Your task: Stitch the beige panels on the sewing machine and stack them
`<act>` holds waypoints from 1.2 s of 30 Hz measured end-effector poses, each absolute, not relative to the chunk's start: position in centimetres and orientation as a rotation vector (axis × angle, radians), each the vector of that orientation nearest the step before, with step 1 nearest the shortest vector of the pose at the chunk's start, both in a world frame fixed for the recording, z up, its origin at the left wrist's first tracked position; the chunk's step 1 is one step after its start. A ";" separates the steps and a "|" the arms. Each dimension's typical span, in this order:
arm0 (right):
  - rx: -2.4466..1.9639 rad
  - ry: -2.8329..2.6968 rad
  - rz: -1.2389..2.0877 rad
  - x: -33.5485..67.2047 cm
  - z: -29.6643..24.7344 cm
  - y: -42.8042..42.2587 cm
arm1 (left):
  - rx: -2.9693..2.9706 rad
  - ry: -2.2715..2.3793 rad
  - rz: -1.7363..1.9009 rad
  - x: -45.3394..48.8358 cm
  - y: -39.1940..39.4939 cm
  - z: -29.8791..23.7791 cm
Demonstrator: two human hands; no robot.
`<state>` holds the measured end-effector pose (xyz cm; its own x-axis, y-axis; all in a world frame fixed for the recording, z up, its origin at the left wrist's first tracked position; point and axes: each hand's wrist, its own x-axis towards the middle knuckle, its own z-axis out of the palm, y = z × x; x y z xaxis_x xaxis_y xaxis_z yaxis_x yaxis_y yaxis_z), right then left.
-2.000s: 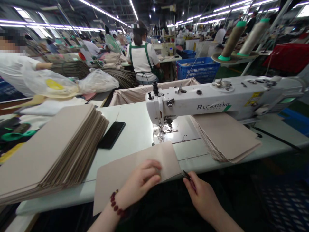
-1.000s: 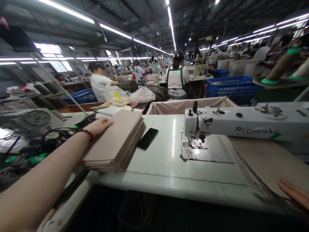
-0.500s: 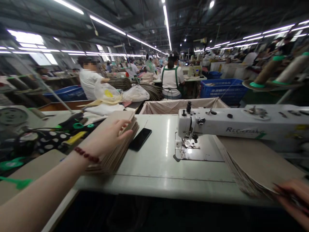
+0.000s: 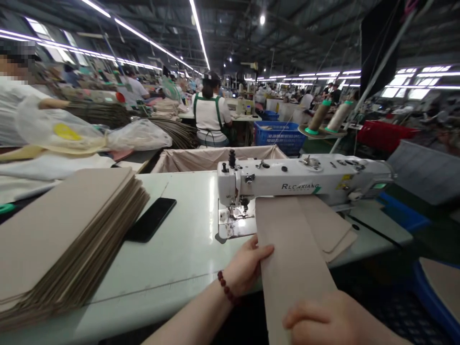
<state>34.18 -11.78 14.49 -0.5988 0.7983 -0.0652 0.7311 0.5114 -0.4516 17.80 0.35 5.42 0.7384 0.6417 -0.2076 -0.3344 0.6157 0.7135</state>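
A long beige fabric panel [image 4: 287, 249] runs from under the sewing machine's arm down over the table's front edge. My left hand [image 4: 247, 261], with a beaded bracelet at the wrist, grips its left edge, thumb on top and fingers underneath. At the near end my right hand [image 4: 319, 318] is closed on the panel, slightly blurred. More beige pieces [image 4: 334, 239] lie beneath it on the right. The white sewing machine [image 4: 273, 179] stands just beyond my hands, and its presser foot [image 4: 244, 211] is left of the panel's far end.
A tall stack of beige panels [image 4: 72, 225] occupies the left of the table [image 4: 187, 249], beside a black phone [image 4: 153, 220]. Behind the machine is a cloth-lined bin [image 4: 190, 158]. Thread cones [image 4: 319, 117] stand at the back right; co-workers sit further off.
My left hand has left the stack and come right to grip a panel by the machine. My right hand has moved to its near end. The view has turned right.
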 end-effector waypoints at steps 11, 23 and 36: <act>-1.951 -2.533 -0.195 37.9 11.1 4.6 | 1.096 1.002 0.671 4.5 -4.0 0.1; -1.868 -2.583 -0.078 30.3 8.6 0.5 | 2.580 1.427 0.471 -0.7 1.1 -0.4; -1.648 -2.440 0.199 27.0 1.3 5.9 | 2.611 1.234 0.248 1.5 4.0 2.1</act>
